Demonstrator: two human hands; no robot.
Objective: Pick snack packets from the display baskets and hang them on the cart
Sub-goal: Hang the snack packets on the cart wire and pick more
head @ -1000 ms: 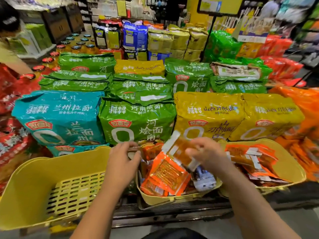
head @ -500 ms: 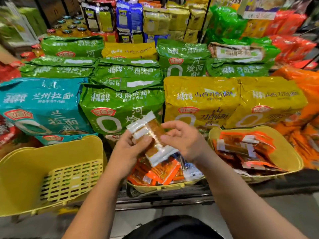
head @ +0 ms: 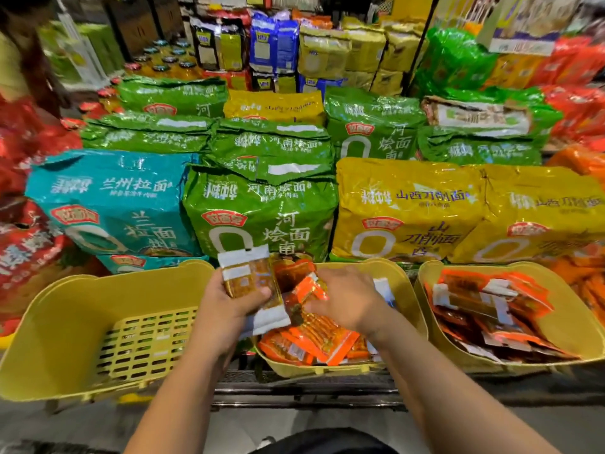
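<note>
My left hand (head: 226, 306) grips a stack of clear snack packets (head: 250, 283) with white ends and brown contents, held upright over the left rim of the middle yellow basket (head: 397, 280). My right hand (head: 343, 298) reaches down into that basket, with its fingers on an orange snack packet (head: 311, 290) that lies on a pile of orange packets (head: 314, 339). A second yellow basket (head: 576, 326) at the right holds more orange and white packets (head: 484, 309). No cart hooks are in view.
A yellow slotted basket (head: 82, 329) with nothing in it sits at the left. Behind the baskets stand large teal (head: 108, 204), green (head: 262, 208) and yellow noodle bags (head: 406, 208). A person's sleeve (head: 13, 67) shows at the far left. A dark metal shelf edge (head: 311, 388) runs below the baskets.
My right hand let go of the clear packets and dropped into the middle basket onto an orange packet. My left hand now holds the clear stack alone.
</note>
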